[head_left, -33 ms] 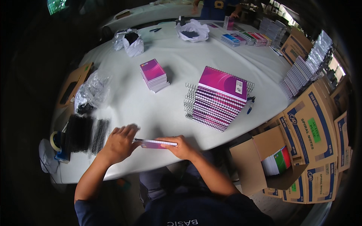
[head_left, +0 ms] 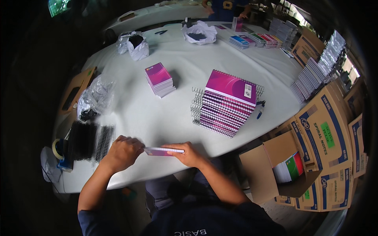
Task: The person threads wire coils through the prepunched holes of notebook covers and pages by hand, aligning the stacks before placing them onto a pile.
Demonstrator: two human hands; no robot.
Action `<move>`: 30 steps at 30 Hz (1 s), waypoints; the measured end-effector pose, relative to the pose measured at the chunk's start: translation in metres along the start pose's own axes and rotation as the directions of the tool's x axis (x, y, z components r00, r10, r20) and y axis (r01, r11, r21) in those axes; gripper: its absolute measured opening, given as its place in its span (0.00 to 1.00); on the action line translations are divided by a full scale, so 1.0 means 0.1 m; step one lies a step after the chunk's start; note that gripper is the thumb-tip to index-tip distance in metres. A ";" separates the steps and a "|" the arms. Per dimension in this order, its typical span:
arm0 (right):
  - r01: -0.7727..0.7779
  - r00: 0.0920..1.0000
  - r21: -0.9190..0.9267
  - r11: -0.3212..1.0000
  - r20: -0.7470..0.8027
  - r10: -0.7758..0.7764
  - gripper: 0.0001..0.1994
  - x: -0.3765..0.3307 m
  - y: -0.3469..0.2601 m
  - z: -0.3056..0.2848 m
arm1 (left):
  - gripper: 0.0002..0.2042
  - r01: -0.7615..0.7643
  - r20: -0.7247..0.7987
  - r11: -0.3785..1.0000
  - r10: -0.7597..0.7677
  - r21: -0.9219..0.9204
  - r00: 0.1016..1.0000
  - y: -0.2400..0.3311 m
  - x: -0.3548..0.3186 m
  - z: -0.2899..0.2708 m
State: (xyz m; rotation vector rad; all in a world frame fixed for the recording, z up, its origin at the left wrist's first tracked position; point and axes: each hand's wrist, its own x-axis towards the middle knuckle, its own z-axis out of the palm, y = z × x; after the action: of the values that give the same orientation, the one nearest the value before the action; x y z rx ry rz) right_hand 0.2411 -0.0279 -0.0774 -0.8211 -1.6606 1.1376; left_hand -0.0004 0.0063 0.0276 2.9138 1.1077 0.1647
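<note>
In my right hand [head_left: 188, 154] is a thin purple notebook [head_left: 162, 152], gripped at its right end with the page edges facing up. My left hand [head_left: 125, 151] is closed at the notebook's left end, fingers pinched together; what they hold, if anything, is hidden. Beyond them stands a tall stack of purple spiral notebooks [head_left: 228, 104], with loose wire coils [head_left: 197, 104] sticking out at its left. Farther left is a shorter pile of purple notebooks [head_left: 159, 80]. Rows of black spiral coils [head_left: 88, 141] lie beside my left hand.
A blue tape dispenser [head_left: 63, 155] and clear plastic bags [head_left: 96, 96] line the left edge. White bags [head_left: 200, 32] sit at the back. Cartons [head_left: 325, 131] are stacked on the right, one open box [head_left: 256, 173] holding notebooks. Another person [head_left: 226, 10] stands across the table [head_left: 138, 110].
My left fingers, spread and raised before, have curled closed against the notebook's left end. The dark piece seen there earlier is now mostly hidden. My right hand keeps its grip.
</note>
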 end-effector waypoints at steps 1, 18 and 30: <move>0.018 1.000 -0.006 1.000 0.005 -0.018 0.13 -0.01 0.04 0.00 | 0.12 0.091 0.201 0.994 -0.078 -0.059 0.977 0.07 0.07 -0.14; 0.111 0.974 -0.067 0.992 -0.194 -0.122 0.17 -0.28 -0.15 0.23 | 0.49 0.106 -0.431 0.994 -0.089 0.016 0.898 0.36 -0.40 1.04; 0.225 0.945 -0.339 0.914 -0.153 -0.289 0.21 -0.52 -0.18 0.31 | 0.58 -0.051 -0.521 0.938 0.235 0.342 0.820 0.71 -0.67 1.37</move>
State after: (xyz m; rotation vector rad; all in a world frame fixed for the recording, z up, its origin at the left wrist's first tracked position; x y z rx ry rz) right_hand 0.2293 -0.0900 -0.0817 -0.8531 -1.7432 0.5906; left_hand 0.0114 -0.0888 -0.1104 3.3447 1.0286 0.9934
